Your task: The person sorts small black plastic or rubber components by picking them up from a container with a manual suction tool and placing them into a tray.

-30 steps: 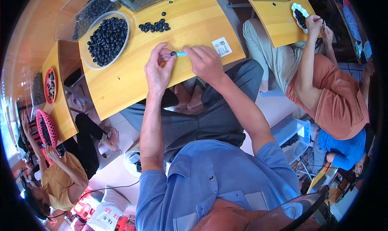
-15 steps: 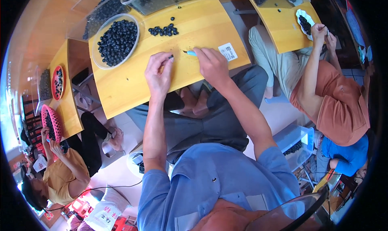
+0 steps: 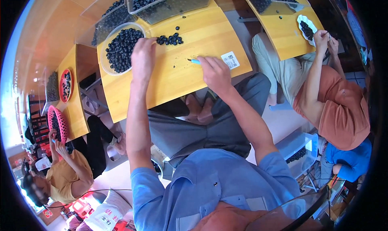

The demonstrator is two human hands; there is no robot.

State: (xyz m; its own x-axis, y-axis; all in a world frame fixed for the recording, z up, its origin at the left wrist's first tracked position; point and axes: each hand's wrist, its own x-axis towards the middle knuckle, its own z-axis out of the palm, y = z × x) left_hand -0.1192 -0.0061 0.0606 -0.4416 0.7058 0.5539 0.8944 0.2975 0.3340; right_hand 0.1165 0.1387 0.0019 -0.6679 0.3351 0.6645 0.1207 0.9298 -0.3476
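Note:
My left hand [image 3: 143, 58] is by the right rim of a round clear bowl [image 3: 102, 61], its fingers drawn together. Its fingertips meet the left end of a small loose group of dark, round, berry-like pieces [image 3: 171, 39]; what they hold, if anything, is hidden. Many more such dark pieces [image 3: 122, 49] fill the bowl. Farther right, my right hand [image 3: 216, 72] grips a small knife [image 3: 195, 61] with a light blue handle. Its short dark blade points left, just above the yellow tabletop [image 3: 161, 81].
A clear bin [image 3: 178, 8] of dark pieces stands at the table's far edge. A white printed card [image 3: 230, 60] lies right of my right hand. People work at the tables either side, one with a white dish [image 3: 306, 28], another with a pink basket [image 3: 57, 123].
My left hand has moved left and away from me, from the table's middle to the bowl's rim and loose pieces. My right hand stays nearly in place with the knife. The view has shifted slightly.

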